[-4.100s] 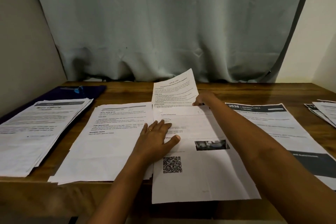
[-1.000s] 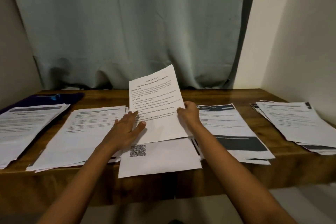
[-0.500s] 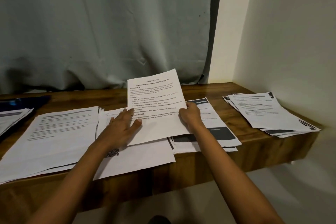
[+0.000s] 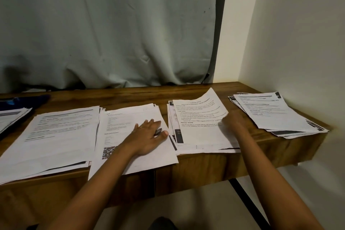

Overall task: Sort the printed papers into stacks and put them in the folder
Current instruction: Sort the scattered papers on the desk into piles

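Although too blurred to read, seem to sit at the right edge of the text sheet point(image 4: 202, 117): fingers of the right hand point(image 4: 234, 121), pinching or merely touching, cannot tell. Spread flat on the left hand point(image 4: 145, 137), pressing down the QR-code stack point(image 4: 130, 155) just beside.

Lies mostly down on the banner stack point(image 4: 176, 137), that sheet, with its far corner curled up. Flanked by the left stack point(image 4: 56, 132) and the far-right stack point(image 4: 276, 115), all on the worktop point(image 4: 130, 95). Partly under the far-left stack point(image 4: 11, 117), the dark folder point(image 4: 28, 99).

Judged mid-sort, adding one sheet to its pile, with foldering not yet begun. Calls next for flattening that corner, squaring the edges, then peeling the top page from under the left palm.
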The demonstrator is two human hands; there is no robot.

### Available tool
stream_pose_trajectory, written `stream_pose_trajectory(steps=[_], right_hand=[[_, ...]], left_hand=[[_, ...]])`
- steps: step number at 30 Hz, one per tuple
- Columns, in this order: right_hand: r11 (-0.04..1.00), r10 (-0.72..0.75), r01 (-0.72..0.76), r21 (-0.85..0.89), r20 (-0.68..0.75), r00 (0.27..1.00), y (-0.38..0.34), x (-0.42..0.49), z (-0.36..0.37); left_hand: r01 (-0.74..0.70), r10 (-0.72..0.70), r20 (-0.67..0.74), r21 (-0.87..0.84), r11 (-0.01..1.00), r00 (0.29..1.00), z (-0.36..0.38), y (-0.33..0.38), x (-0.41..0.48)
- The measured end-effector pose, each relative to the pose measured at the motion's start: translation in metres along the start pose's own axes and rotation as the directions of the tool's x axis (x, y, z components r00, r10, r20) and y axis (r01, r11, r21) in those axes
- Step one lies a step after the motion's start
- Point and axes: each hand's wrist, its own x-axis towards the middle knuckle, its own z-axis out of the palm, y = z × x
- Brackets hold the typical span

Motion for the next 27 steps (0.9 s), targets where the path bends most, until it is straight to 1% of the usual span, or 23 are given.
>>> stream_pose_trajectory(steps=[3, 7, 12, 15, 18, 20, 24, 27], right_hand=[[0.995, -0.023, 0.022, -0.093, -0.011, 1.0, -0.002, -0.001, 0.004], [0.995, -0.001, 0.004, -0.101, 0.035, 0.999, -0.009, 0.001, 0.003], [0.996, -0.049, 0.062, -0.064, 0.188, 0.981, -0.017, 0.002, -0.003], [0.976, -0.069, 0.12, -0.183, 0.263, 0.962, -0.022, 0.001, -0.004], [0.955, -0.107, 0.191, -0.225, 0.337, 0.935, -0.027, 0.001, -0.008], [0.949, -0.117, 0.207, -0.238, 0.345, 0.931, -0.028, 0.004, -0.009], [0.96, -0.122, 0.197, -0.197, 0.339, 0.933, -0.026, 0.004, -0.011], [0.977, -0.096, 0.138, -0.162, 0.246, 0.965, -0.022, 0.008, -0.02]], left_hand=[[0.027, -0.028, 0.029, 0.029, 0.999, 0.999, 0.003, -0.002, 0.0], [0.044, -0.048, 0.054, 0.071, 0.997, 0.997, 0.005, -0.005, 0.002], [0.048, -0.053, 0.048, 0.11, 0.993, 0.997, 0.009, -0.008, 0.004], [0.044, -0.047, 0.027, 0.114, 0.993, 0.999, 0.012, -0.01, 0.003], [0.037, -0.037, 0.002, 0.118, 0.992, 0.999, 0.012, -0.011, 0.003], [0.037, -0.037, -0.003, 0.117, 0.992, 0.999, 0.013, -0.011, 0.003], [0.038, -0.038, 0.0, 0.119, 0.992, 0.999, 0.013, -0.012, 0.006], [0.038, -0.04, 0.017, 0.116, 0.993, 0.999, 0.012, -0.012, 0.008]])
